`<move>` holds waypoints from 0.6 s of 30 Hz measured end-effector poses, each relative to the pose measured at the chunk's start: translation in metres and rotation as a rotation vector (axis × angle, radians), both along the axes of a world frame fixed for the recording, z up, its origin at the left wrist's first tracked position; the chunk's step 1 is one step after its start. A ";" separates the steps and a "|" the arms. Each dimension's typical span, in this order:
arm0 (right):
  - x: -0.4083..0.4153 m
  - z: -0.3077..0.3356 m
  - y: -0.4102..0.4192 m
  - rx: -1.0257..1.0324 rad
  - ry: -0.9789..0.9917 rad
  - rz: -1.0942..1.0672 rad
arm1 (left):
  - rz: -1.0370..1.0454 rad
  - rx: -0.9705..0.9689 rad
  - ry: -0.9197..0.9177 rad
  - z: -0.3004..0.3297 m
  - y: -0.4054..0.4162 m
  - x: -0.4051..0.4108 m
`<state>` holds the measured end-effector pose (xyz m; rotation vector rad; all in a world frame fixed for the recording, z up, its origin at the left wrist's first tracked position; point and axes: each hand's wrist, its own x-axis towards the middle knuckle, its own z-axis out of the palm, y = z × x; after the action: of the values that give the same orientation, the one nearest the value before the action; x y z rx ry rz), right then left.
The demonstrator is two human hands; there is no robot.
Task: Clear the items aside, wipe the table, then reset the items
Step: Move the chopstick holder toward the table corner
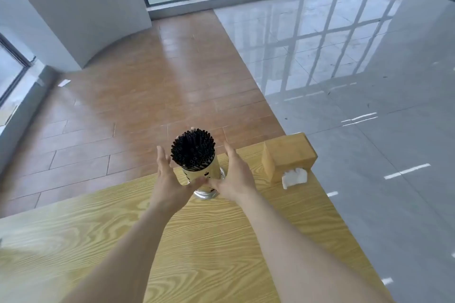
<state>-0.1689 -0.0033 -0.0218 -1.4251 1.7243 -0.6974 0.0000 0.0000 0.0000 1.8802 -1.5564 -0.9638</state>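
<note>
A tall cylindrical holder [205, 173] packed with black straws [192, 149] stands near the far edge of the light wooden table [172, 241], on a shiny metal base. My left hand [167, 179] and my right hand [235, 177] flank it, fingers spread and pointing away, thumbs meeting at its lower front. The palms look slightly apart from the holder's sides. A wooden tissue box [289, 158] with white tissue sticking out of its near face sits at the table's far right corner.
Beyond the table's far edge lies brown wood-look floor [147, 96], with glossy grey tile [357, 69] to the right. A curved white wall stands at the far left, and windows run along the back.
</note>
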 end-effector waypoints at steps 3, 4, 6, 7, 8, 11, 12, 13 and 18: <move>0.003 -0.001 -0.007 0.019 -0.126 0.037 | 0.008 0.046 0.139 -0.007 -0.006 -0.001; 0.003 -0.002 -0.008 0.022 -0.162 0.023 | 0.024 0.056 0.183 -0.011 -0.007 0.000; 0.004 -0.003 -0.007 0.004 -0.172 -0.013 | 0.053 0.030 0.210 -0.013 -0.007 -0.002; 0.005 -0.004 -0.006 0.001 -0.176 -0.023 | 0.068 0.012 0.211 -0.015 -0.006 -0.001; 0.004 -0.002 -0.003 0.004 -0.174 -0.024 | 0.082 0.001 0.204 -0.015 -0.004 -0.001; -0.003 -0.002 0.010 0.009 -0.158 -0.036 | 0.096 -0.007 0.201 -0.015 0.008 -0.006; -0.006 -0.001 0.015 0.007 -0.148 -0.042 | 0.096 -0.006 0.193 -0.014 0.015 -0.009; -0.011 -0.001 0.022 0.004 -0.135 -0.048 | 0.092 -0.006 0.185 -0.013 0.022 -0.013; -0.046 0.001 0.064 0.018 -0.085 -0.090 | 0.058 0.020 0.217 -0.007 0.061 -0.047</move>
<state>-0.2146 0.0605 -0.0209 -1.2937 1.7322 -0.7786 -0.0472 0.0614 -0.0071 1.7586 -1.3627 -1.1194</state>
